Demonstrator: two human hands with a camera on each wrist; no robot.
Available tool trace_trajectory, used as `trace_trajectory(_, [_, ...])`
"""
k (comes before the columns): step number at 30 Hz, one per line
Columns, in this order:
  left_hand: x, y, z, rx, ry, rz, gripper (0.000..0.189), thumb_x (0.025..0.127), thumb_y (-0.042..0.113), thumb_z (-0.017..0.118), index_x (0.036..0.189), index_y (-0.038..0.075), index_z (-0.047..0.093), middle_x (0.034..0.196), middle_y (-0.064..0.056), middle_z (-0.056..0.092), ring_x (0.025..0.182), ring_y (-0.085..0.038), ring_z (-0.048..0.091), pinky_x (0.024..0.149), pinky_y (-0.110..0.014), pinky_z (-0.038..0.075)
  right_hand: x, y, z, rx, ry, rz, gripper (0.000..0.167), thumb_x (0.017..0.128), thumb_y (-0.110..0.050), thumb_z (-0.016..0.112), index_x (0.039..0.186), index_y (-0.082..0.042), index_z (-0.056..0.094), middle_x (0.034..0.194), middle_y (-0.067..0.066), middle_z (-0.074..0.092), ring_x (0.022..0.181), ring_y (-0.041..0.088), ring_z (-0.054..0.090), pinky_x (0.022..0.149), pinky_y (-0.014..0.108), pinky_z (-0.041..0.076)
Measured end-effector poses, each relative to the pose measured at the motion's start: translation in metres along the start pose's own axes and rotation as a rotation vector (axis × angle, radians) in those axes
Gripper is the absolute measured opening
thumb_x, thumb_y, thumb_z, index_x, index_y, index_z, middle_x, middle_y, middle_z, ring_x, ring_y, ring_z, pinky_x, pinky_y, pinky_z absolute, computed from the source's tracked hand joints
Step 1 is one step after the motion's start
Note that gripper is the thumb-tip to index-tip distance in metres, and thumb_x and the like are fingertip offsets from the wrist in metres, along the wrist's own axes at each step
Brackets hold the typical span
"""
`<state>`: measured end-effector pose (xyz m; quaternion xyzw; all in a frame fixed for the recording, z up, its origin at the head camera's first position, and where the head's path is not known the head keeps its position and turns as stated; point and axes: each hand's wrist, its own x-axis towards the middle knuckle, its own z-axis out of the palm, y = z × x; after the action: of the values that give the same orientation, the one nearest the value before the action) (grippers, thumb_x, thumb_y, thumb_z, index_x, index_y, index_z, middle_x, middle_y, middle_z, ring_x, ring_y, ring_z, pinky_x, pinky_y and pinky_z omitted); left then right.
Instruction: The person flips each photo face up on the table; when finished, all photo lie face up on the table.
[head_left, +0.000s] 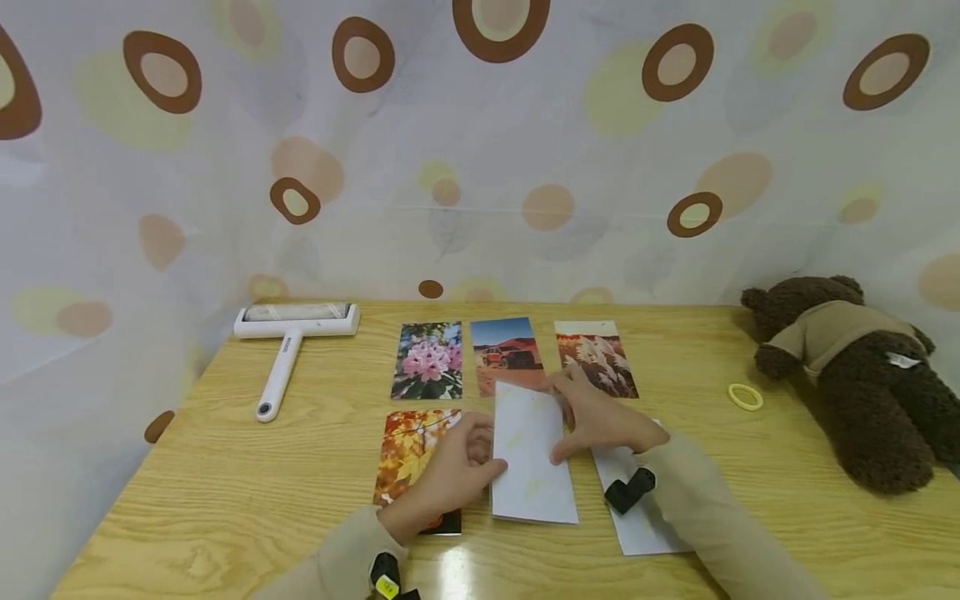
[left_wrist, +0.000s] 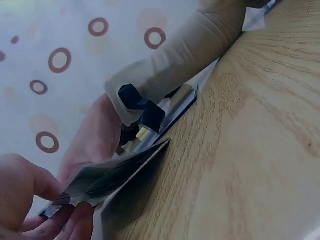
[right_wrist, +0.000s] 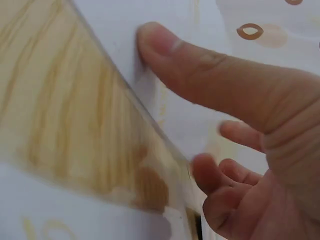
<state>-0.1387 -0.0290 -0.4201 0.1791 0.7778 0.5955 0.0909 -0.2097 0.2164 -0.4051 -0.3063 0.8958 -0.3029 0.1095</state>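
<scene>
Holding a white-backed photo card (head_left: 534,454) face down at the middle of the wooden surface (head_left: 225,492), you pinch its left edge in your left hand (head_left: 450,475), while your right hand (head_left: 600,421) pinches its upper right edge, thumb on the white back. It partly covers the red-car photo (head_left: 506,346). An autumn-leaf photo (head_left: 408,450) lies just beside it on the left, another white-backed card (head_left: 645,525) on the right.
</scene>
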Motion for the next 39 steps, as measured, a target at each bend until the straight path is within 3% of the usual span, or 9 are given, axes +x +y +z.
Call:
trace_trajectory(4, [0.000,0.001,0.000,-0.114,-0.057,-0.006,0.054,0.088,0.005,0.065,0.136,-0.001,0.042,0.115,-0.023,0.062,0.087,-0.020,0.067,0.072,-0.026,0.054,-0.001,-0.008,0.000,0.018,0.012,-0.080,0.122,0.064,-0.036,0.087,0.154,-0.003,0.012,0.115,0.017,0.037,0.071,0.012,0.046,0.063,0.023,0.044])
trace_trajectory(8, [-0.001,0.004,0.000,-0.248,-0.174,0.017,0.063,0.094,0.015,0.062,0.148,0.005,0.031,0.133,-0.028,0.050,0.108,-0.037,0.063,0.080,-0.035,0.056,0.000,-0.024,0.001,-0.022,0.024,-0.208,0.124,0.064,-0.024,0.088,0.156,-0.015,0.005,0.094,0.007,0.052,0.067,0.010,0.047,0.063,0.022,0.046])
trace_trajectory(10, [0.000,0.004,0.000,-0.297,-0.223,0.040,0.063,0.097,0.020,0.057,0.150,0.004,0.027,0.140,-0.029,0.043,0.116,-0.042,0.057,0.085,-0.035,0.054,0.000,-0.031,0.002,-0.054,0.021,-0.257,0.117,0.066,-0.016,0.088,0.156,-0.015,0.013,0.082,0.001,0.054,0.065,0.010,0.049,0.062,0.021,0.046])
trace_trajectory(15, [0.000,0.004,-0.002,-0.318,-0.307,0.047,0.059,0.101,0.029,0.047,0.151,0.007,0.027,0.147,-0.024,0.037,0.122,-0.039,0.052,0.092,-0.034,0.050,-0.002,-0.036,0.000,-0.028,0.022,-0.328,0.081,0.072,-0.008,0.084,0.141,-0.005,0.041,0.076,-0.003,0.060,0.066,0.007,0.057,0.064,0.024,0.052])
trace_trajectory(19, [-0.001,0.006,-0.003,-0.271,-0.374,0.046,0.058,0.102,0.034,0.038,0.153,0.012,0.023,0.149,-0.018,0.035,0.131,-0.034,0.042,0.102,-0.037,0.041,-0.002,-0.036,-0.005,0.070,0.031,-0.377,0.050,0.082,-0.014,0.076,0.123,-0.006,0.050,0.077,-0.002,0.066,0.068,0.003,0.062,0.064,0.026,0.055])
trace_trajectory(24, [-0.001,0.006,-0.001,-0.240,-0.384,0.060,0.052,0.104,0.028,0.027,0.153,0.014,0.023,0.152,-0.015,0.030,0.135,-0.034,0.035,0.106,-0.040,0.035,-0.005,-0.038,-0.013,0.238,-0.019,-0.375,0.024,0.092,-0.016,0.063,0.111,-0.007,0.052,0.084,0.006,0.071,0.073,0.016,0.068,0.067,0.030,0.056])
trace_trajectory(30, [-0.002,0.003,0.000,0.031,-0.353,0.195,0.054,0.102,0.015,0.044,0.152,0.019,0.024,0.155,-0.010,0.021,0.139,-0.029,0.029,0.106,-0.047,0.035,-0.005,-0.036,-0.017,0.377,-0.100,-0.356,0.008,0.100,-0.010,0.050,0.103,-0.002,0.053,0.084,0.012,0.068,0.071,0.031,0.066,0.064,0.041,0.055])
trace_trajectory(34, [-0.005,0.004,0.001,0.274,-0.326,0.218,0.059,0.099,0.024,0.052,0.152,0.023,0.026,0.157,-0.006,0.020,0.144,-0.025,0.022,0.109,-0.053,0.032,-0.007,-0.033,-0.020,0.331,-0.137,-0.299,0.008,0.100,-0.011,0.051,0.099,-0.004,0.053,0.078,0.016,0.063,0.061,0.020,0.058,0.058,0.032,0.050])
trace_trajectory(39, [-0.007,0.002,0.002,0.480,-0.279,0.227,0.053,0.095,0.026,0.059,0.144,0.018,0.041,0.156,-0.003,0.027,0.143,-0.025,0.028,0.108,-0.050,0.035,-0.012,-0.029,-0.029,0.232,-0.245,-0.221,0.020,0.098,-0.017,0.056,0.113,-0.005,0.054,0.065,0.018,0.058,0.053,0.001,0.042,0.055,0.023,0.040])
